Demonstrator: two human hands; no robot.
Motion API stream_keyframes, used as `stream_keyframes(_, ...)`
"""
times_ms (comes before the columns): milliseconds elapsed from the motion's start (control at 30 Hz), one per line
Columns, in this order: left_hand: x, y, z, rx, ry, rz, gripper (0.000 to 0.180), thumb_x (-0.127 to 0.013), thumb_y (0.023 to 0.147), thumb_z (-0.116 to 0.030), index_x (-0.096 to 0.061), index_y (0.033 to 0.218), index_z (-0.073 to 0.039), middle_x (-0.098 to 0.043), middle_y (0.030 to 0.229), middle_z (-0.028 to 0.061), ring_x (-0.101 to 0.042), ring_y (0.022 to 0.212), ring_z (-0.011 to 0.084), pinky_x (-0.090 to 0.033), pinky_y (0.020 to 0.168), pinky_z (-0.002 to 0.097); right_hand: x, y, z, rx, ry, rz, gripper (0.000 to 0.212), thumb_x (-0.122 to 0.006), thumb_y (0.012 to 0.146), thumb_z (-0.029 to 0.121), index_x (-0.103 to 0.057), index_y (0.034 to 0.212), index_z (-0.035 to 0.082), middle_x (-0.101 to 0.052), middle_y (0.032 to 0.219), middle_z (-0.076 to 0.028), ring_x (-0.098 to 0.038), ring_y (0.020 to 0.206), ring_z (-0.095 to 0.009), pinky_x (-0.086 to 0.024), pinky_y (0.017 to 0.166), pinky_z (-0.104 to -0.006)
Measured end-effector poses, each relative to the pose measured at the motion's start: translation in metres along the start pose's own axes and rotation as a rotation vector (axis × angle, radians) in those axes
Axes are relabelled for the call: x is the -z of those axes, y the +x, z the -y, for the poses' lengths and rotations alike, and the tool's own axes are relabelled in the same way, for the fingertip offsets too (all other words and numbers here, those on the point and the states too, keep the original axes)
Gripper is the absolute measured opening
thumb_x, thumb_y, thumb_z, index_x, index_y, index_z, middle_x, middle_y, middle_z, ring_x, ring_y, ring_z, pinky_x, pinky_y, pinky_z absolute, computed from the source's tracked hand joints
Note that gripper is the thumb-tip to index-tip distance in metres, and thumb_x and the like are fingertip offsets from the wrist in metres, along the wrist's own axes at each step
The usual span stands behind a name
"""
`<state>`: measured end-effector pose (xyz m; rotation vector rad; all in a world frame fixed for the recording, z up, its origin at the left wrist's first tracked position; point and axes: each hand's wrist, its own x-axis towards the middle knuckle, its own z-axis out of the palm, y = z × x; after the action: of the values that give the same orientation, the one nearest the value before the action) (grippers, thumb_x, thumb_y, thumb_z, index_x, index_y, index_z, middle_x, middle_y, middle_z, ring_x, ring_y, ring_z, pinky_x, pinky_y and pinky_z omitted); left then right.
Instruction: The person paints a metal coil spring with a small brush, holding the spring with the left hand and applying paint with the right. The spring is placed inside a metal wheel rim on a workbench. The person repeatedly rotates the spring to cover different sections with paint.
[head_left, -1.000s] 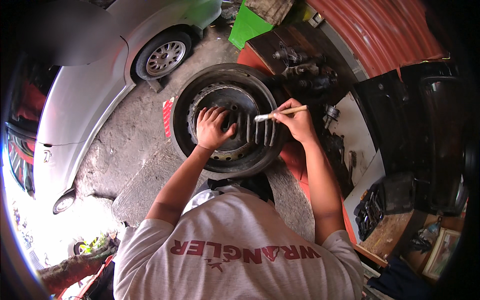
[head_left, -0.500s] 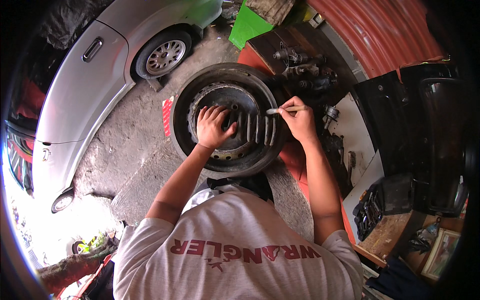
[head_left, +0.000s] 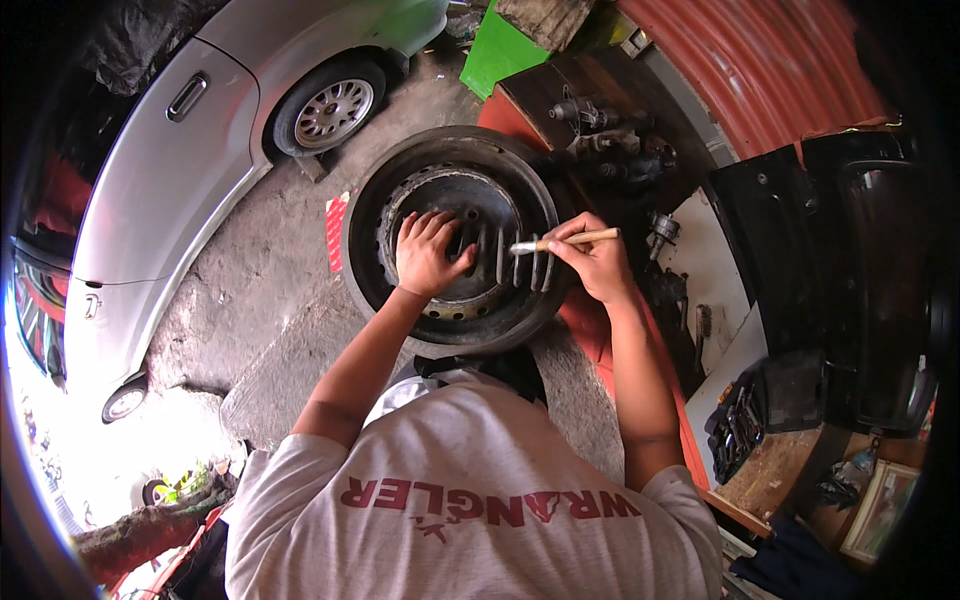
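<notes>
A wheel with a black tyre [head_left: 366,262] and a worn steel rim [head_left: 398,190] lies flat in front of me. A dark coil spring [head_left: 501,258] rests on its side across the rim. My left hand [head_left: 428,258] is closed over the spring's left end, fingers laid across it and thumb apart; that end is partly hidden beneath the palm. In my right hand [head_left: 600,268] is a paintbrush [head_left: 598,236] with a wooden handle, pinched between thumb and fingers. Its pale bristles point left and are at the spring's middle coils.
A silver car [head_left: 190,150] stands at the left. To the right, greasy metal parts [head_left: 620,150] lie on a dark surface, with a wire brush [head_left: 703,322] and an open tool case [head_left: 738,420] nearer. Black panels [head_left: 830,270] lean beyond. A green box [head_left: 500,50] is at the back.
My right hand has tilted and shifted slightly, bringing the paintbrush's bristles left and down from the right coils to the middle ones. The left hand and spring stay nearly still.
</notes>
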<state>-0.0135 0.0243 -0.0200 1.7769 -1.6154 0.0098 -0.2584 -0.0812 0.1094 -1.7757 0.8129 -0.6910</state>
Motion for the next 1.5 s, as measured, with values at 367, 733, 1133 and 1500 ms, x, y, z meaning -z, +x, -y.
stream_keyframes(367, 0.006, 0.004, -0.003, -0.006, -0.009, 0.001, 0.044, -0.074, 0.082, -0.044, -0.073, 0.114, -0.013, -0.070, 0.123, 0.0055, -0.061, 0.123, 0.0279, -0.039, 0.112, 0.0498, 0.001, -0.006, 0.010, 0.048, -0.008, 0.078, 0.005, -0.072, 0.091, 0.005, -0.068, 0.093, 0.002, -0.074, 0.090, -0.008, -0.072, 0.086, -0.016, -0.055, 0.078, -0.0317)
stream_keyframes(733, 0.003, 0.004, -0.001, -0.011, 0.011, 0.005, 0.046, -0.074, 0.083, -0.045, -0.073, 0.113, -0.011, -0.070, 0.123, 0.0066, -0.061, 0.123, 0.0277, -0.038, 0.113, 0.0498, -0.008, -0.014, 0.009, 0.057, -0.098, -0.048, 0.006, -0.074, 0.090, 0.003, -0.069, 0.093, 0.002, -0.075, 0.091, -0.008, -0.071, 0.085, -0.014, -0.054, 0.078, -0.0304)
stream_keyframes(1133, 0.002, 0.007, -0.002, -0.003, 0.007, 0.006, 0.045, -0.074, 0.083, -0.044, -0.073, 0.112, -0.010, -0.071, 0.121, 0.0079, -0.062, 0.122, 0.0282, -0.039, 0.113, 0.0493, -0.008, -0.027, 0.007, -0.013, -0.123, -0.036, 0.006, -0.073, 0.091, 0.002, -0.068, 0.093, 0.002, -0.075, 0.096, -0.009, -0.071, 0.092, -0.016, -0.055, 0.081, -0.0301)
stream_keyframes(1500, 0.005, 0.013, -0.002, 0.014, 0.004, 0.050, 0.047, -0.071, 0.085, -0.048, -0.074, 0.111, -0.008, -0.071, 0.121, 0.0103, -0.063, 0.120, 0.0302, -0.039, 0.113, 0.0497, 0.000, -0.052, -0.008, 0.040, -0.056, -0.202, 0.008, -0.068, 0.094, -0.004, -0.063, 0.100, -0.002, -0.071, 0.105, -0.016, -0.070, 0.097, -0.020, -0.057, 0.090, -0.0313)
